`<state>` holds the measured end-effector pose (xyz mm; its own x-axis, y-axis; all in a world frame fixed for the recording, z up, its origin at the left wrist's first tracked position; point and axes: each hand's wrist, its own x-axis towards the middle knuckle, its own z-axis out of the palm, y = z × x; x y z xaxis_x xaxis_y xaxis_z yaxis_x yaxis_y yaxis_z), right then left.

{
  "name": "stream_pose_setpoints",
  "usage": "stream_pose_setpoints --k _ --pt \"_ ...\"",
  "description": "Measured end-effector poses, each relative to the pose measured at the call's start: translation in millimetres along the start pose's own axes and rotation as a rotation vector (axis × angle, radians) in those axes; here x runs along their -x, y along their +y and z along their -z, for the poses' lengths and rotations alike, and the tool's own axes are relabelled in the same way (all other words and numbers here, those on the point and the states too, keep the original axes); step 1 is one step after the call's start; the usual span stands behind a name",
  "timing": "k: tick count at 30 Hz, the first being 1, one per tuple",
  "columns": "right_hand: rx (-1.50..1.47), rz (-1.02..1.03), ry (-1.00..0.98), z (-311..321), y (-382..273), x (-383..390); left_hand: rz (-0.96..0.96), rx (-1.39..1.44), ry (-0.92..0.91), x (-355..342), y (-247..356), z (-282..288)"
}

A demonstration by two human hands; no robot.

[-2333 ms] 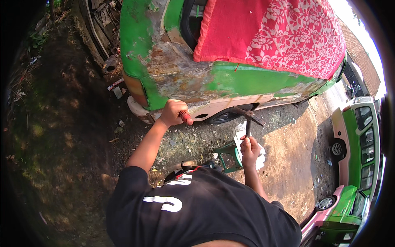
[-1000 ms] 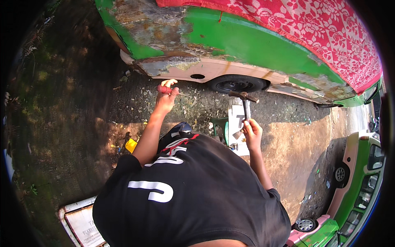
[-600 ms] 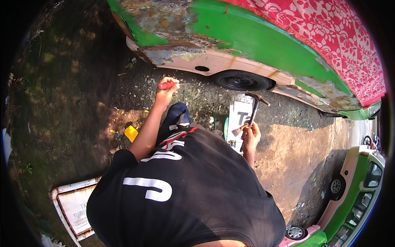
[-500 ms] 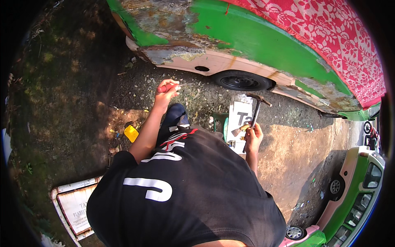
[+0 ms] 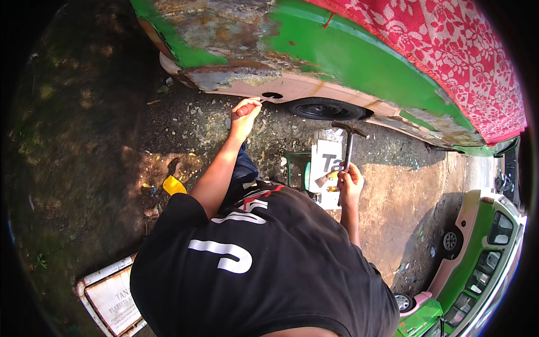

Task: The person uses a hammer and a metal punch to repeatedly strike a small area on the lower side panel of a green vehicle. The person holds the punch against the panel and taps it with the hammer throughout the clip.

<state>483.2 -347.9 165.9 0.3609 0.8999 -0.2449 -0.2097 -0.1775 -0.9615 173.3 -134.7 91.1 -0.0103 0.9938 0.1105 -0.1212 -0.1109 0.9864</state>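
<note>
My left hand grips a red-handled screwdriver, its blade pointing toward the dark oval hole in the van's pale pink lower body; whether the tip touches is unclear. My right hand is closed on the dark shaft of a hammer, head up, in front of the wheel. Beneath it a green plastic stool stands beside a white printed board, on which lie a scraper and small items. The green van side has rusty, scraped patches.
A red floral cloth drapes the van. Green and pink vehicles stand at right. A rusty white sign lies at lower left. Yellow scrap and debris litter the ground.
Over the last second my left hand with the screwdriver has moved up and rightward, closer to the oval hole. My right hand still holds the hammer, slightly farther right.
</note>
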Motion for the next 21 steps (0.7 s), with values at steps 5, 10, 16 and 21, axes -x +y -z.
stream_pose_setpoints --k 5,10,16,21 --pt "0.059 -0.091 -0.022 -28.3 -8.8 -16.1 -0.045 -0.007 0.053 -28.8 -17.3 -15.9" --pt "0.097 -0.121 -0.011 -59.5 -14.9 -23.3 -0.096 -0.022 0.062 -45.9 -33.8 -21.2" --pt "0.157 -0.117 -0.019 -71.1 -14.9 -25.5 -0.153 -0.057 -0.036 -56.7 -48.2 -23.2" --pt "0.162 -0.126 -0.002 -66.9 -10.4 -22.1 -0.211 -0.173 -0.064 -58.3 -37.1 -26.5"
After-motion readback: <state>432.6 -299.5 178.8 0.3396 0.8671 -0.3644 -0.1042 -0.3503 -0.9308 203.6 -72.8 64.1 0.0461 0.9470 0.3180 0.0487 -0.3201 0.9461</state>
